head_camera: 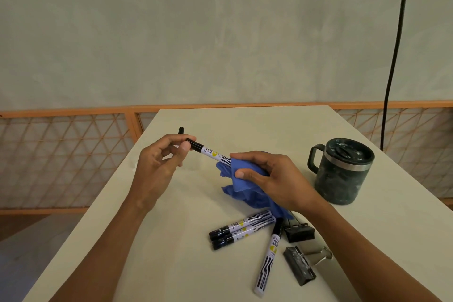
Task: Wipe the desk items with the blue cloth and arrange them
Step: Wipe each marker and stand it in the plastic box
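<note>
Pinching marker: left hand; right hand grip clutches blue cloth round it; pale desk, grey wall behind.

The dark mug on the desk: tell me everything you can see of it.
The mug is dark green-black with a mottled, pale-flecked surface, a silvery band under a dark lid, and a squared handle facing the hands. It stands upright, lid on, on the right part of the pale desk. Only the desk touches it; the right hand and blue cloth are apart from it.
</note>
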